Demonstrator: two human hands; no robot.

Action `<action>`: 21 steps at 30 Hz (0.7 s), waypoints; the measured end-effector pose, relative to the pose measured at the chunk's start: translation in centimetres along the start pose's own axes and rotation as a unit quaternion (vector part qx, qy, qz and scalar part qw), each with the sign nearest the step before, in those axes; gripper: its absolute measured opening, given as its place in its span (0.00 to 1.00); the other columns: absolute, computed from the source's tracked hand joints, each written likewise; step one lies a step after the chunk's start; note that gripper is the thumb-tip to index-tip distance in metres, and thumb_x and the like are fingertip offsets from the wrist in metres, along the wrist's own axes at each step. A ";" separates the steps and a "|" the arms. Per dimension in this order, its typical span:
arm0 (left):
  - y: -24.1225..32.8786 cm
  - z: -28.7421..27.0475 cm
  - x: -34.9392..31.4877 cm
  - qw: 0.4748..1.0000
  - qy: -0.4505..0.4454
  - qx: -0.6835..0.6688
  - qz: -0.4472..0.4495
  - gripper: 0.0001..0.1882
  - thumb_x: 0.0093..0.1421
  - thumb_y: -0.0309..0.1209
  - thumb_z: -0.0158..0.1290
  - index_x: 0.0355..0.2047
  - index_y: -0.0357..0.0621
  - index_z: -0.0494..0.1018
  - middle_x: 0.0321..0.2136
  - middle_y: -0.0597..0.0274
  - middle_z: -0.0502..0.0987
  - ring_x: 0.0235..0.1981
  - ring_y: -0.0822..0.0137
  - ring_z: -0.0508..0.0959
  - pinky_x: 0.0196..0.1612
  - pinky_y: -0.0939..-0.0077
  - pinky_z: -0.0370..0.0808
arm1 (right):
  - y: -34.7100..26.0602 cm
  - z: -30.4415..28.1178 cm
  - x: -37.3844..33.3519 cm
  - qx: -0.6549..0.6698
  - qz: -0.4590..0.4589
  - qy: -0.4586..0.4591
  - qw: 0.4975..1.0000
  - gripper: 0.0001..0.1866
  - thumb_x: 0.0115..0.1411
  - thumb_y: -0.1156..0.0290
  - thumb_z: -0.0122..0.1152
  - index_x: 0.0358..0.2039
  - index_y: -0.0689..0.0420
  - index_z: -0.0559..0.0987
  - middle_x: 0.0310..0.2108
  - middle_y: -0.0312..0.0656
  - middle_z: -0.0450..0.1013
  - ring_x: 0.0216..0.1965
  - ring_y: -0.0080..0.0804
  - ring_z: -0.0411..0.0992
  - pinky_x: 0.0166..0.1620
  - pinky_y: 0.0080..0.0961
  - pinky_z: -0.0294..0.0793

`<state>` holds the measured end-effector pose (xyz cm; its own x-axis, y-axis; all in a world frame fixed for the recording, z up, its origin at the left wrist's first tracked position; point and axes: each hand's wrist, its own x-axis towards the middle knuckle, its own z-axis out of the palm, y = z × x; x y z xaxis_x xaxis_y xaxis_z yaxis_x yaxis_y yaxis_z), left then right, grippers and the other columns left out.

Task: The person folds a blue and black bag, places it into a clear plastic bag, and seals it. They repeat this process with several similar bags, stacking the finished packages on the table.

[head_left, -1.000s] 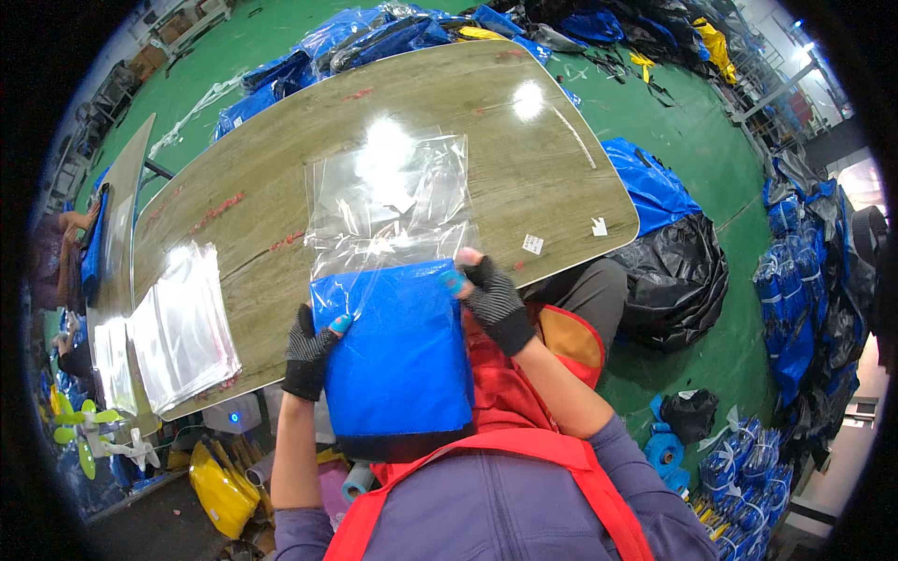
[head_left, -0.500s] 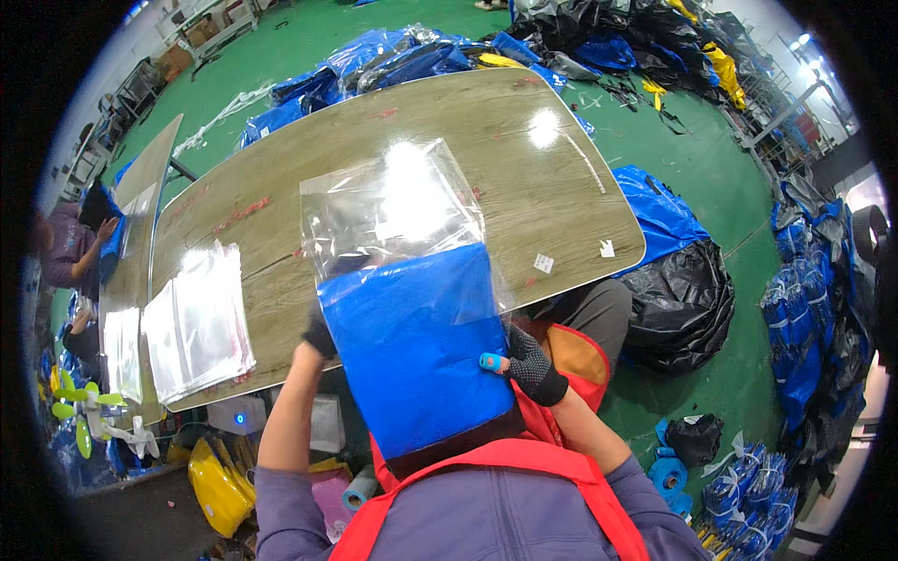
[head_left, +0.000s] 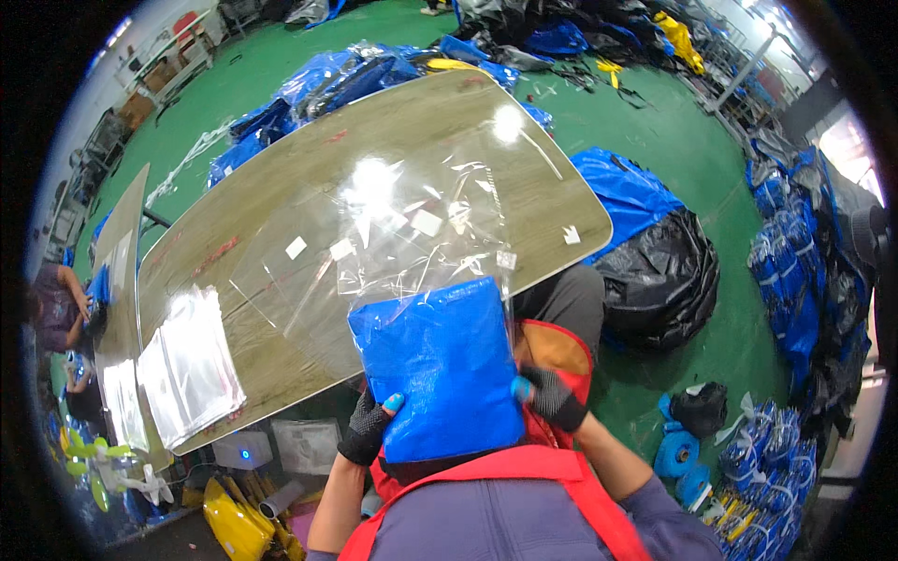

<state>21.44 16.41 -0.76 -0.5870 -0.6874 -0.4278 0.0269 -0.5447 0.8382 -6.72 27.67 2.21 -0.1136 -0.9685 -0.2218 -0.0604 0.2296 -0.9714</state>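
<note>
Left: stack of clear bags (head_left: 192,369), lying on the worktop (head_left: 393,117). Next: left hand (head_left: 368,421), gloved, gripping the near left edge of the blue bundle, thumb on top. Centre: blue bundle (head_left: 449,374), folded, at the worktop's near edge before the person's body; long axis running away from the body, far end tilted slightly left and overlapping a clear bag (head_left: 421,220) straight beyond; whether inside or beneath its film, cannot tell. Right: right hand (head_left: 550,400), gloved, gripping the bundle's right edge; neither hand nearer, both touching.
</note>
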 end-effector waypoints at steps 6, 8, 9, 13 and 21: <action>0.5 -0.3 0.2 0.994 -0.052 0.084 0.053 0.34 0.59 0.39 0.55 0.61 0.38 0.58 0.51 0.54 0.71 0.47 0.61 0.74 0.51 0.66 0.72 | 1.9 1.5 -0.6 0.120 -0.016 -0.005 0.993 0.34 0.59 0.63 0.61 0.62 0.60 0.60 0.58 0.48 0.64 0.59 0.37 0.61 0.62 0.36 0.58; 0.4 0.0 0.5 0.996 -0.039 -0.051 0.057 0.29 0.63 0.39 0.51 0.60 0.41 0.60 0.53 0.55 0.69 0.50 0.60 0.71 0.54 0.65 0.70 | 2.5 3.7 -2.6 0.115 -0.046 -0.012 0.992 0.38 0.56 0.64 0.64 0.64 0.61 0.58 0.60 0.49 0.62 0.61 0.38 0.60 0.63 0.37 0.57; 0.2 0.3 0.5 0.983 -0.043 -0.176 0.038 0.29 0.62 0.39 0.53 0.60 0.42 0.60 0.56 0.55 0.67 0.55 0.60 0.68 0.57 0.63 0.67 | 2.6 4.1 -3.6 0.092 -0.050 0.005 0.994 0.40 0.54 0.63 0.66 0.63 0.61 0.58 0.59 0.48 0.64 0.60 0.38 0.61 0.62 0.37 0.59; -0.9 0.6 0.5 0.840 -0.078 0.444 0.303 0.19 0.64 0.38 0.50 0.52 0.43 0.68 0.46 0.56 0.73 0.42 0.62 0.74 0.50 0.67 0.72 | 2.5 2.0 -5.1 0.184 0.035 0.045 0.981 0.45 0.48 0.62 0.73 0.62 0.60 0.59 0.55 0.47 0.68 0.54 0.36 0.68 0.58 0.35 0.66; 3.8 1.4 3.0 0.998 -0.016 0.006 0.055 0.35 0.56 0.41 0.59 0.60 0.40 0.59 0.54 0.51 0.69 0.48 0.61 0.73 0.50 0.66 0.73 | 2.5 -0.6 -5.5 0.135 0.023 -0.078 0.987 0.45 0.50 0.57 0.72 0.62 0.63 0.60 0.51 0.46 0.70 0.52 0.31 0.68 0.55 0.29 0.68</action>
<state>18.65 12.99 1.65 -0.6062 -0.7275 -0.3215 0.0832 -0.4600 0.8840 -6.82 33.60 1.06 0.0462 -0.9657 -0.2556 0.2109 0.2595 -0.9424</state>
